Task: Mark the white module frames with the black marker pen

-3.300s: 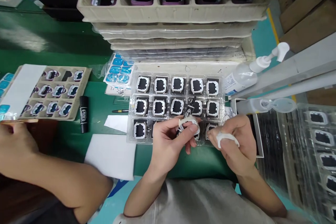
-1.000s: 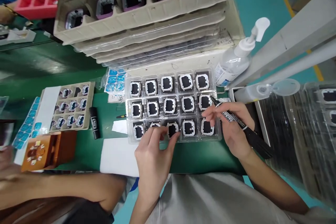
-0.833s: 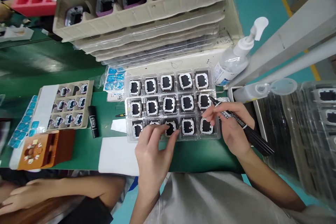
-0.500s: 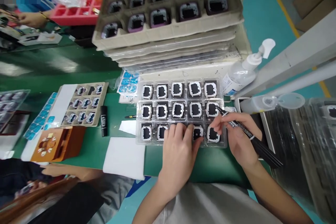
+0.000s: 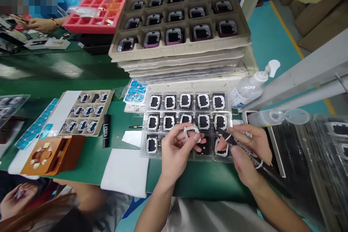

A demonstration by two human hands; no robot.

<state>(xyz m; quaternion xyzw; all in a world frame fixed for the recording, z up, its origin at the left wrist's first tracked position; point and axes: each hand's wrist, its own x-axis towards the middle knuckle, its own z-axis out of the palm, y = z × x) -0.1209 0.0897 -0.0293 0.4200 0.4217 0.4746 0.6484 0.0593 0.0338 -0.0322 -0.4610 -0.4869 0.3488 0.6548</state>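
Note:
A clear plastic tray [image 5: 143,152] holds rows of black pieces, most topped with white frames. Over its front rows my left hand [image 5: 176,148] pinches one light frame [image 5: 191,134] between thumb and fingers. Beneath and right of that frame, a black piece [image 5: 202,149] in the front row shows without a white frame. My right hand [image 5: 250,152] grips a black marker [image 5: 251,157] at the tray's right side, its tip end pointing left over the right column. The marker's tip is blurred.
Behind the tray rises a stack of beige trays [image 5: 179,49]. A pump bottle [image 5: 250,88] stands at the back right. Further left are a white cloth [image 5: 125,170], another marker [image 5: 106,130], a small beige tray [image 5: 111,105] and an orange block [image 5: 51,156]. Other people's hands show at the left.
My left hand has lifted a light frame out of the front row and turned palm upward. My right hand has shifted slightly with the marker. The camera view has shifted.

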